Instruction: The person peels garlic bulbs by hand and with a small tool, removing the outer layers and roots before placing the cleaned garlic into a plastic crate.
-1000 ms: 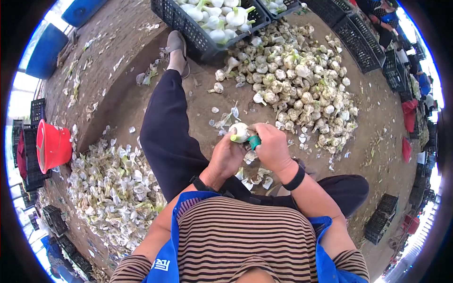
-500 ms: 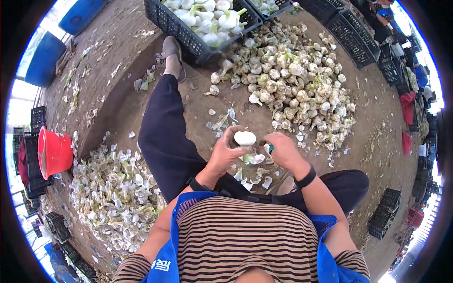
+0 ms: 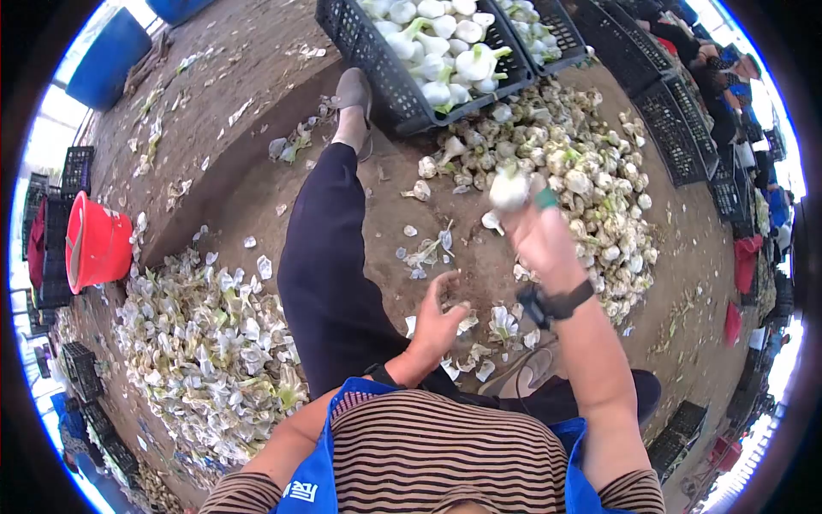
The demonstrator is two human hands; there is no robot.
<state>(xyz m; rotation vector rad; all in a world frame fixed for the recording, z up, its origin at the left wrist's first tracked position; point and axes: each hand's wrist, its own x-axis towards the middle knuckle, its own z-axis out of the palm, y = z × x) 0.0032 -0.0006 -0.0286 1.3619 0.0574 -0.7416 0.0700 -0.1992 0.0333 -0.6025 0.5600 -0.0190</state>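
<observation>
You held a peeled bulb [image 3: 509, 189] out over the pile [image 3: 565, 163].
Your right hand [image 3: 539, 236] gripped the bulb, a green tool [image 3: 545, 198] just beside it in the same fingers; your left hand [image 3: 441, 321] hung open and empty above the peelings [image 3: 479, 343]. A firm hold was best until it cleared the crate [image 3: 390, 81] rim.

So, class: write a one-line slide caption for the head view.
Right hand lifts a peeled garlic bulb toward the crate; left hand hangs open.
</observation>
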